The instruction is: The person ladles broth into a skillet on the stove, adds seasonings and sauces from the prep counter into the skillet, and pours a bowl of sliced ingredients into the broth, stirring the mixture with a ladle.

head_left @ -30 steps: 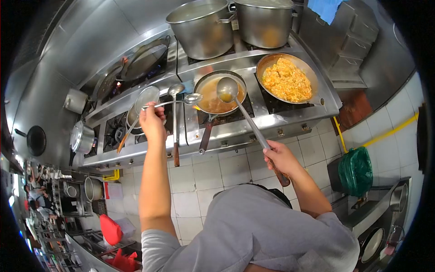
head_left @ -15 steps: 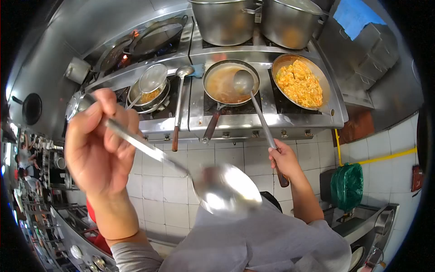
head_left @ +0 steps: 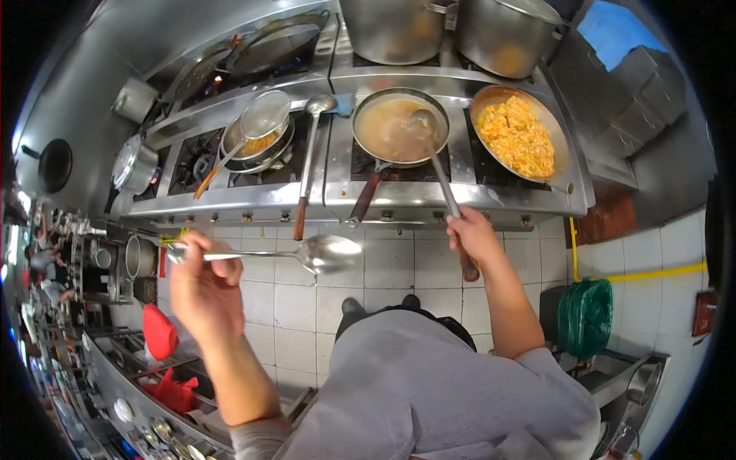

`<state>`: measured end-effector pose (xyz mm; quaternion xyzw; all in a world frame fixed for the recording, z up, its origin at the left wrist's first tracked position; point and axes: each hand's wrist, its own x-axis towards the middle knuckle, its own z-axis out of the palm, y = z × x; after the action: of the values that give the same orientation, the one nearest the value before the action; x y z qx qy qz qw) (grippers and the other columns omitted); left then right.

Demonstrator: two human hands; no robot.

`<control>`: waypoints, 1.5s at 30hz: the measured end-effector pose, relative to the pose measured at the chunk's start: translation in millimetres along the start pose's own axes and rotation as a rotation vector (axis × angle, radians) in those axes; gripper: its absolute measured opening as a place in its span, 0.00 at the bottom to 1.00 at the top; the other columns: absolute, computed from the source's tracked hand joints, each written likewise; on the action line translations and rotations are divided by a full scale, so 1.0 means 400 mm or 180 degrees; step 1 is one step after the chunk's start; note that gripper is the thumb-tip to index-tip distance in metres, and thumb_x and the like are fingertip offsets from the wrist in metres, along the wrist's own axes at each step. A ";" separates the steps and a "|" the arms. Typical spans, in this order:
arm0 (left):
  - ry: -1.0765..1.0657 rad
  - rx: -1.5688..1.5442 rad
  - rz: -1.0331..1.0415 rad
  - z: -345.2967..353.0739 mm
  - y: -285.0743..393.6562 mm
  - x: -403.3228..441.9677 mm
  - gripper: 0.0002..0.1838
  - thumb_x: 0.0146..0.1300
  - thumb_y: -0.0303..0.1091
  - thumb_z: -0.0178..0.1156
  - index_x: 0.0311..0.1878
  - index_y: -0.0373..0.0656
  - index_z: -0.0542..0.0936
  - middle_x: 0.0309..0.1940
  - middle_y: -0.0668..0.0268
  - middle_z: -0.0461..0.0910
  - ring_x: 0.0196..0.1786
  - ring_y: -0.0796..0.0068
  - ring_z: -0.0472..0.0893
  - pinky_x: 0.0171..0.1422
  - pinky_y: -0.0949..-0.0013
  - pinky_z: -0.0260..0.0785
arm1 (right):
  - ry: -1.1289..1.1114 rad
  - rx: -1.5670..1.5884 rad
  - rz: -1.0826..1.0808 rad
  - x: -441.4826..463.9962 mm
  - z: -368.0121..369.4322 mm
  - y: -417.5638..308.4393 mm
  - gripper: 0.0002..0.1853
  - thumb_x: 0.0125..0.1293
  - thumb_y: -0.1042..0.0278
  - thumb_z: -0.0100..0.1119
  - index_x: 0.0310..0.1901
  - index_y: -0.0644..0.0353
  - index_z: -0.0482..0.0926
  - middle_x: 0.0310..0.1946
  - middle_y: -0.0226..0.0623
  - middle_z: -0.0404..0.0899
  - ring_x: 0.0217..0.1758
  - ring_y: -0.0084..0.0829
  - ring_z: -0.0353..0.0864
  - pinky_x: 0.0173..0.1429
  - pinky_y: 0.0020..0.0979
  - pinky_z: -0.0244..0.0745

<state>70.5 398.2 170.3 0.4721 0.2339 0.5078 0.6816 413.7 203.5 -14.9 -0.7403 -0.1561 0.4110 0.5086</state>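
My left hand [head_left: 208, 295] is closed on the handle of a large metal spoon [head_left: 330, 254], held out over the floor in front of the stove with its bowl pointing right. Wrapped round a wooden-ended handle, my right hand [head_left: 474, 236] grips a ladle [head_left: 443, 182]. The ladle's bowl dips into brownish liquid [head_left: 387, 130] in a frying pan [head_left: 368, 188] on the middle burner. Right of that pan, a wide pan [head_left: 566, 146] holds an orange-yellow rice-like food [head_left: 515, 136].
On the stove's left stand a strainer [head_left: 265, 115] over a pan and a lidded pot [head_left: 135, 165]. Another ladle [head_left: 307, 165] lies between the burners. Two tall stockpots [head_left: 392, 31] are at the back. A green-bagged bin [head_left: 586, 318] stands at right.
My left hand has lowered away from my face, taking the spoon farther off and turning it nearly level. The ladle's bowl has sunk from above the pan into the liquid.
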 end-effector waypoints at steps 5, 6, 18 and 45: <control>0.1166 0.1082 -0.0003 -0.181 -0.229 -0.150 0.14 0.78 0.46 0.55 0.43 0.44 0.75 0.23 0.73 0.67 0.26 0.83 0.64 0.30 0.75 0.54 | -0.0738 0.1932 0.0399 -0.031 -0.026 -0.042 0.06 0.72 0.68 0.57 0.43 0.61 0.75 0.28 0.31 0.76 0.21 0.23 0.74 0.28 0.27 0.71; 0.1175 0.1072 -0.0005 -0.213 -0.258 -0.189 0.14 0.78 0.46 0.55 0.43 0.44 0.75 0.23 0.73 0.67 0.26 0.83 0.64 0.30 0.75 0.54 | -0.0738 0.1919 0.0400 -0.033 -0.027 -0.040 0.06 0.72 0.68 0.57 0.43 0.61 0.75 0.28 0.31 0.76 0.21 0.23 0.74 0.28 0.27 0.71; 0.0796 0.3199 -0.0910 -0.313 -0.256 -0.504 0.10 0.76 0.34 0.55 0.52 0.41 0.80 0.25 0.67 0.77 0.28 0.77 0.75 0.35 0.72 0.69 | 0.0901 -0.2916 -0.1217 0.065 0.017 0.029 0.29 0.66 0.64 0.62 0.69 0.52 0.71 0.39 0.53 0.85 0.46 0.56 0.85 0.51 0.50 0.78; 0.2700 0.4791 -0.0433 -1.286 0.307 -1.096 0.10 0.75 0.41 0.54 0.49 0.46 0.77 0.29 0.53 0.81 0.37 0.44 0.81 0.42 0.45 0.71 | -0.4047 -0.4649 -0.1481 -0.455 1.267 0.471 0.36 0.66 0.56 0.67 0.72 0.60 0.68 0.68 0.54 0.71 0.72 0.52 0.69 0.74 0.43 0.65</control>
<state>-562.2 211.4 -20.8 0.5533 0.7700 0.3094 0.0719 -122.0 320.0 -172.6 -0.4647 -0.7555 0.4244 -0.1821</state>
